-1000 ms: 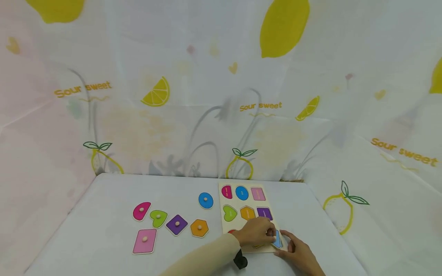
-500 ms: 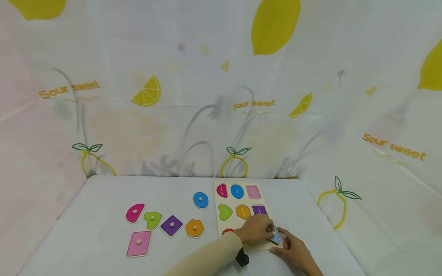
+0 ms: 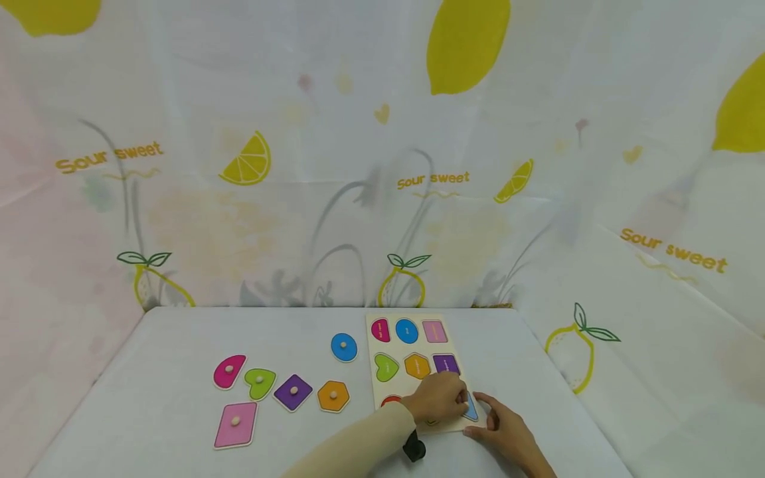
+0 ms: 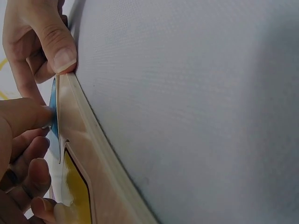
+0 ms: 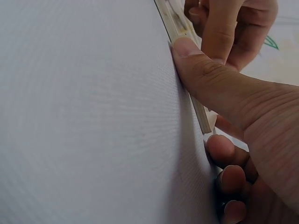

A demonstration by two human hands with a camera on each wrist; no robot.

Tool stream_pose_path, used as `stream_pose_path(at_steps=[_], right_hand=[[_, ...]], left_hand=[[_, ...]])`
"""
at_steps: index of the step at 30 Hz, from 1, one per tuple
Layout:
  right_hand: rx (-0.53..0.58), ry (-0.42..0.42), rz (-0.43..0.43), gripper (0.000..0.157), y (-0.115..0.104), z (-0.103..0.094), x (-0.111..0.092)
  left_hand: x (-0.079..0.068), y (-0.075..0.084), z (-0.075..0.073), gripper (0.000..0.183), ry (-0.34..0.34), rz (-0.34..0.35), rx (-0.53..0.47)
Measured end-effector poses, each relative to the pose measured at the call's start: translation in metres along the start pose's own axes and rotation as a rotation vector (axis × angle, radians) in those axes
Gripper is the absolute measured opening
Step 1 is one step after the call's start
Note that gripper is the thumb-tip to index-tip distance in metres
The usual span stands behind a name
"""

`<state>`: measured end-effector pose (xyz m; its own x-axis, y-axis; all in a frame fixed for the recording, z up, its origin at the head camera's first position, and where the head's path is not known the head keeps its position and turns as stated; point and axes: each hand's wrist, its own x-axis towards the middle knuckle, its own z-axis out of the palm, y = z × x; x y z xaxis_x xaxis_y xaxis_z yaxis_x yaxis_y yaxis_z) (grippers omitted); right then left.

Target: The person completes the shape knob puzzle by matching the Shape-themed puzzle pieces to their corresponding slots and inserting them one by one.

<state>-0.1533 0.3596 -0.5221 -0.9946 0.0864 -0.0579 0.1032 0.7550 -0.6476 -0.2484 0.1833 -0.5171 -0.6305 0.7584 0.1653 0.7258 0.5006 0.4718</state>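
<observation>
My left hand (image 3: pixel 437 398) reaches over the lower part of a cream shape puzzle board (image 3: pixel 391 342). Its fingertips pinch the knob of a light blue puzzle piece (image 3: pixel 471 410), which lies at the board's lower right; in the left wrist view the blue piece (image 4: pixel 53 109) shows edge-on beneath the fingers. My right hand (image 3: pixel 508 431) grips the board's lower right corner, the thumb pressed on its near edge (image 5: pixel 202 116). A yellow shape (image 4: pixel 77 186) beside the blue one is mostly hidden in the head view, and a red shape (image 3: pixel 391 399) is partly covered by the left wrist.
Left of the board lie knobbed pieces: a blue oval (image 3: pixel 344 347), an orange hexagon (image 3: pixel 333 396), a purple square (image 3: pixel 293 393), a green heart (image 3: pixel 259 384), a pink half circle (image 3: pixel 230 372) and a pink square (image 3: pixel 236 425). A lemon-print cloth (image 3: pixel 335 219) hangs behind the white table.
The head view has turned slightly right, so everything sits further left. The blue piece, tilted half a second ago, now looks flatter on the board. Both hands keep their places at the board.
</observation>
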Motion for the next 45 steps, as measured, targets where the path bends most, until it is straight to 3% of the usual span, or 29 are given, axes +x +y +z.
stream_pose_path(at_steps=[8, 15, 19, 24, 29, 38, 45], right_hand=[[-0.003, 0.005, 0.012, 0.076, -0.001, 0.002, 0.000], [0.006, 0.004, 0.002, 0.080, 0.001, 0.001, 0.000], [0.007, 0.000, 0.014, 0.081, 0.001, 0.002, 0.002], [-0.036, 0.016, 0.069, 0.083, 0.000, 0.004, 0.002], [-0.062, 0.016, 0.105, 0.086, -0.004, 0.005, 0.003], [-0.092, 0.000, 0.148, 0.093, -0.005, 0.005, 0.004], [-0.077, 0.002, 0.127, 0.095, -0.005, 0.004, 0.003]], left_hand=[[-0.004, 0.004, -0.003, 0.010, -0.008, -0.044, -0.008], [-0.008, -0.002, -0.009, 0.011, -0.021, -0.011, -0.026], [-0.016, -0.010, -0.015, 0.010, -0.016, -0.030, -0.010], [-0.029, -0.022, -0.025, 0.008, 0.012, -0.041, -0.015], [-0.046, -0.037, -0.038, 0.007, 0.038, -0.001, -0.030], [-0.087, -0.061, -0.063, 0.004, -0.030, 0.021, -0.069], [-0.118, -0.077, -0.088, 0.005, -0.037, 0.024, -0.058]])
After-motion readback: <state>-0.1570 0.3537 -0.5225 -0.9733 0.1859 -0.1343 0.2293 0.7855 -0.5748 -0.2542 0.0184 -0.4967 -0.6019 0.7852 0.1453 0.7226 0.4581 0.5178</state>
